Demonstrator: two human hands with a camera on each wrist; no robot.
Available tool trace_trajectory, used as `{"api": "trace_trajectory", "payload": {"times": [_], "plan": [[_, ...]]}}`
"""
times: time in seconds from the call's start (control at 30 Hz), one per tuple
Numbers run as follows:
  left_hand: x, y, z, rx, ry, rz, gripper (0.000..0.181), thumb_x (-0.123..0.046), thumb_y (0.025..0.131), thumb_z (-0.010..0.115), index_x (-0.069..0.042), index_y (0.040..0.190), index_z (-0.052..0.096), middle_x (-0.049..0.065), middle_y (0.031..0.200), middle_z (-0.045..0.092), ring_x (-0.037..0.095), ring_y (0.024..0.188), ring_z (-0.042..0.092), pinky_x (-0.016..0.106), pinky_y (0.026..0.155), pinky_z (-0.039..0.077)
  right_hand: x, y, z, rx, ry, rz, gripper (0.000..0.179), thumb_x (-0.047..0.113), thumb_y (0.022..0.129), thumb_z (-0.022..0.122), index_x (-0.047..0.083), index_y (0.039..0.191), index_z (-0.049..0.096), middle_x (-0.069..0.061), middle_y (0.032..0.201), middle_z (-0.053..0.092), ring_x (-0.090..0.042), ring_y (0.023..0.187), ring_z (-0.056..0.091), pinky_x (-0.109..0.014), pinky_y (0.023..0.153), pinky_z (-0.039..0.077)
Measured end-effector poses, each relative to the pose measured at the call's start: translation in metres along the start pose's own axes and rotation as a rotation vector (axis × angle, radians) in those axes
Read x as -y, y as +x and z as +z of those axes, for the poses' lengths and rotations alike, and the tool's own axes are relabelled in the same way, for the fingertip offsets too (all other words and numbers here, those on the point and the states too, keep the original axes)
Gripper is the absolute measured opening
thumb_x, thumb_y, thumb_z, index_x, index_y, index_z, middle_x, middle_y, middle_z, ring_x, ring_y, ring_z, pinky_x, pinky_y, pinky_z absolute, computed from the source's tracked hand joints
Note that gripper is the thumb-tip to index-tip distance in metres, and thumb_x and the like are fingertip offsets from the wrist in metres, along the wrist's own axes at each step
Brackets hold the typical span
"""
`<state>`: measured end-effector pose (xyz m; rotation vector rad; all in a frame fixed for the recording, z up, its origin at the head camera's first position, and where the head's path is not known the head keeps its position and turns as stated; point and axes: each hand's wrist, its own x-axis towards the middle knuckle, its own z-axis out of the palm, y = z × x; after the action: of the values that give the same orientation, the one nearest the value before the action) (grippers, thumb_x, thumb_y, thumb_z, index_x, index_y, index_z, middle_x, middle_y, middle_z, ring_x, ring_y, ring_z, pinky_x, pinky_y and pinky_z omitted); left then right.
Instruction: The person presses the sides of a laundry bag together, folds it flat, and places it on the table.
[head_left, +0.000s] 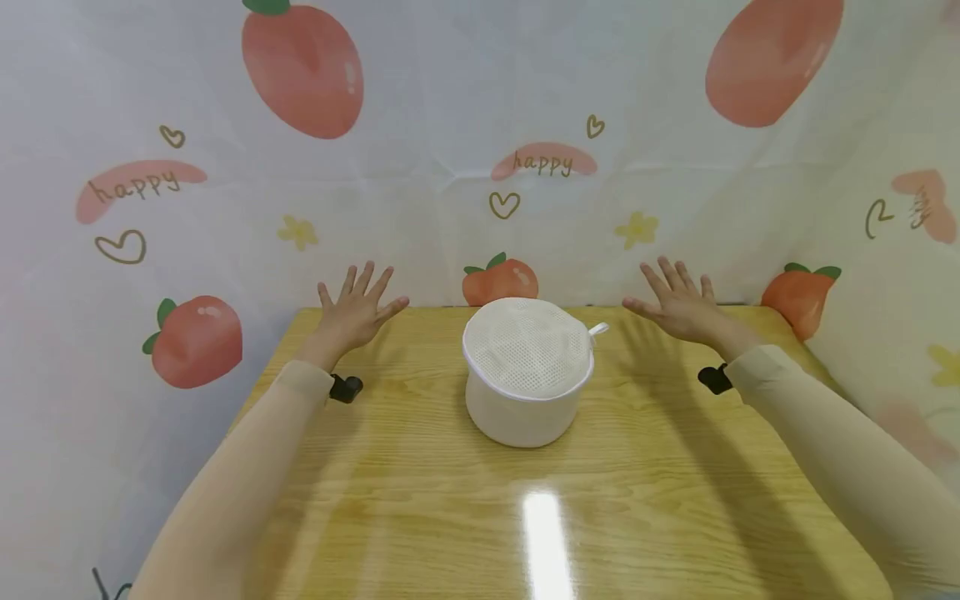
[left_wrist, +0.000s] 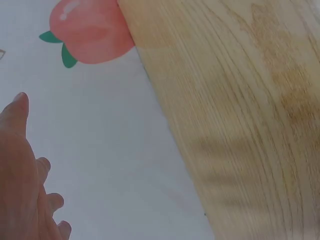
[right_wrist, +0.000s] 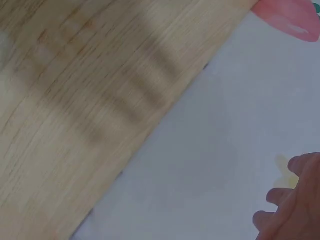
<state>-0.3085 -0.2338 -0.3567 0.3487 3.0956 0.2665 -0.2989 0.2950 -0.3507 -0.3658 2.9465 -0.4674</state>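
A round white mesh laundry bag (head_left: 527,354) stands upright on the wooden table (head_left: 420,517), with a small white loop (head_left: 598,329) at the right of its rim. My left hand (head_left: 354,315) is raised to the left of the bag, fingers spread and holding nothing. On the other side, my right hand (head_left: 681,307) is held up the same way, also with spread fingers and nothing in it. Both hands are apart from the bag. In the wrist views only part of the left hand (left_wrist: 20,185) and the right hand (right_wrist: 295,202) shows, and the bag is out of sight.
Behind the table hangs a white cloth (head_left: 420,225) printed with peaches, hearts and the word happy; it also covers both sides. Black wrist devices (head_left: 347,388) show below both hands. A bright light reflection lies on the table's front part.
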Motion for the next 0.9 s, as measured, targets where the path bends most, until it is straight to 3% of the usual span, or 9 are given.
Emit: {"api": "trace_trajectory", "payload": {"times": [0.4,0.6,0.9], "plan": [[-0.016,-0.017,0.006,-0.006,0.017,0.066,0.082,-0.068,0.106,0.032,-0.022,0.170,0.008,0.017,0.174,-0.002,0.043,0.158,-0.006,0.082,0.110,-0.012,0.007,-0.016,0.011,-0.015,-0.020,-0.084,0.093,0.066,0.106,0.041,0.010,0.168,0.000,-0.028,0.170,-0.011,-0.053,0.154,-0.013,-0.077,0.114,-0.012],[-0.031,-0.023,0.008,-0.010,0.002,0.108,0.083,-0.070,0.106,0.032,-0.023,0.170,0.007,0.016,0.174,-0.003,0.041,0.159,-0.009,0.081,0.111,-0.012,0.011,-0.024,0.015,-0.008,0.009,-0.109,0.091,0.061,0.107,0.043,0.011,0.168,-0.002,-0.027,0.170,-0.012,-0.052,0.154,-0.015,-0.076,0.114,-0.012],[-0.043,-0.033,0.019,-0.023,-0.029,0.154,0.083,-0.071,0.105,0.031,-0.022,0.169,0.014,0.015,0.174,0.002,0.043,0.159,-0.002,0.081,0.112,-0.009,0.019,-0.035,0.029,0.007,0.060,-0.160,0.090,0.055,0.107,0.049,0.008,0.168,0.001,-0.026,0.171,-0.009,-0.051,0.155,-0.013,-0.075,0.116,-0.011]]}}
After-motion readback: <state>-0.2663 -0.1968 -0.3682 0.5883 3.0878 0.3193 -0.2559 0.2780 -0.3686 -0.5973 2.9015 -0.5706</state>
